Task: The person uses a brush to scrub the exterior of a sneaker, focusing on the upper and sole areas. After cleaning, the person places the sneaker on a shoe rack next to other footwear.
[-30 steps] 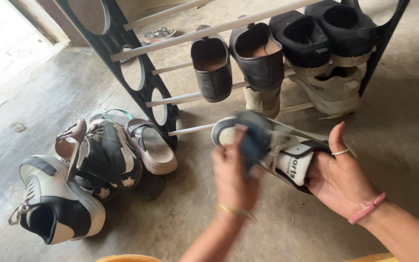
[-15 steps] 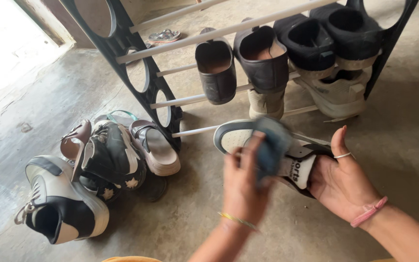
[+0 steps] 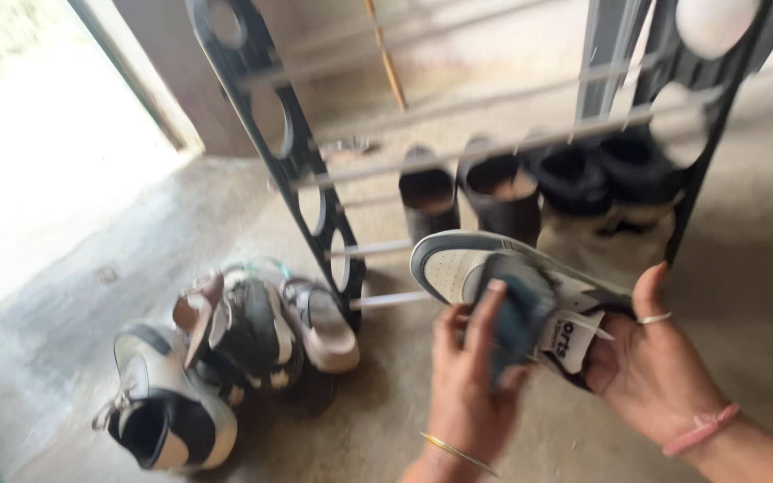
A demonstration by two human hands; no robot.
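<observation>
My right hand (image 3: 659,367) grips a white and black sneaker (image 3: 458,264) by its heel end and holds it off the floor, toe pointing left. With my left hand (image 3: 467,389) I press a dark blue cloth (image 3: 519,313) against the sneaker's upper. A thin gold bangle circles my left wrist; my right hand carries a ring and a pink wristband. The frame is blurred by camera motion.
A black shoe rack (image 3: 310,192) with white rails stands behind, several dark shoes (image 3: 498,192) on its lower rails. A pile of shoes (image 3: 248,326) and a white and black sneaker (image 3: 167,411) lie on the concrete floor at left. A bright doorway (image 3: 38,116) opens at upper left.
The view has tilted upward, showing more of the rack and doorway. My left hand with the cloth has shifted slightly right along the sneaker. My right hand keeps its hold.
</observation>
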